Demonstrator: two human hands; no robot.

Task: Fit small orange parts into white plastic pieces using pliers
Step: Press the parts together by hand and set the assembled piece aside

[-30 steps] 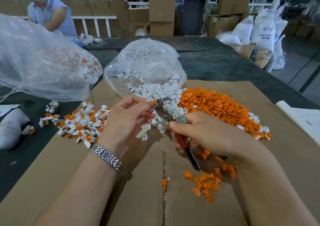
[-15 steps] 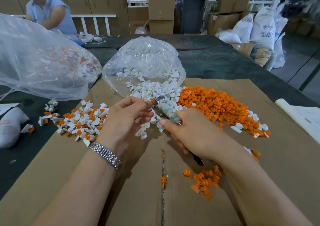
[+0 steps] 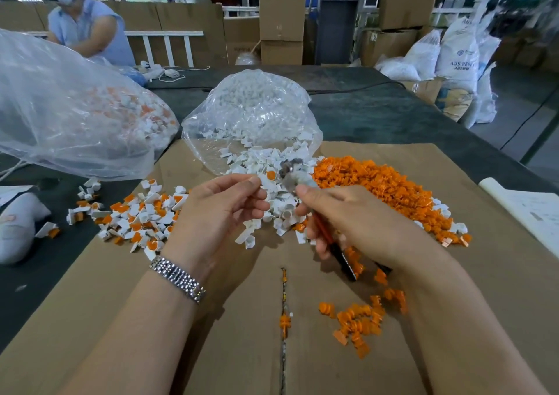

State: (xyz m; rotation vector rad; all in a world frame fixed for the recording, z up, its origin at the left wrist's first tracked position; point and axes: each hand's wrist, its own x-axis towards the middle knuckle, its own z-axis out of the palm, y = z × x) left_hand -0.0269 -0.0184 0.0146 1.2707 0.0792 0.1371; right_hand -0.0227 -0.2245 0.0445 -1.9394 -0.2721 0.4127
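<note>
Over a cardboard sheet [image 3: 302, 364] spread as a work surface, the left hand [image 3: 220, 210] pinches a white plastic piece [image 3: 267, 187] between thumb and forefinger, an orange insert [image 3: 271, 175] showing at its mouth, so it faces the tool. The right hand [image 3: 357, 222] is curled round the pliers [image 3: 292, 173], whose head sits just beside the insert; blur hides whether the jaws touch it. Stock lies within reach: loose white pieces [image 3: 272, 164] spilling from a clear bag [image 3: 251, 116] ahead, an orange pile [image 3: 378, 188] right, finished assemblies [image 3: 142, 216] pushed left, apparently to keep done work apart.
</note>
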